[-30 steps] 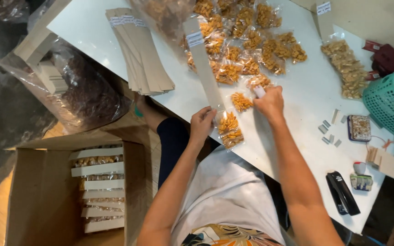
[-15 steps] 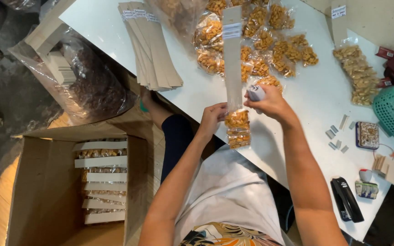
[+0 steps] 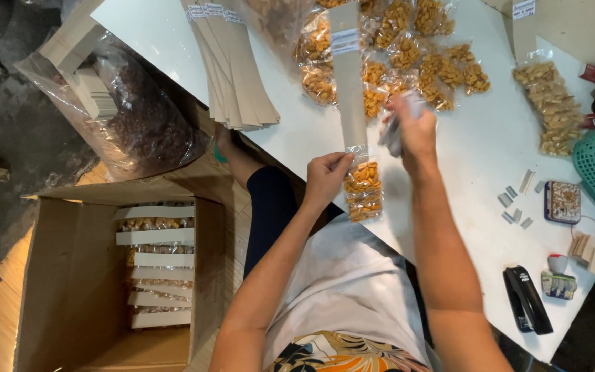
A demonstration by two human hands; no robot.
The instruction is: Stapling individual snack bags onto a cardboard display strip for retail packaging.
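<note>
Two hands: left hand fingers pinch one cardboard strip; right hand clutches one clear bag

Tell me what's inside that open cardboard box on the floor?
Inside the cardboard box, pale card strips lie stacked in a row, with clear packets of orange-brown snacks showing between them. Whatever lies beneath that top layer is covered.

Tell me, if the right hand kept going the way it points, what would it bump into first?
Probably the snack bags. The right hand points up the table toward that pile, just beyond its fingers. It holds a small clear bag; how high it hovers above the table is unclear.
</note>
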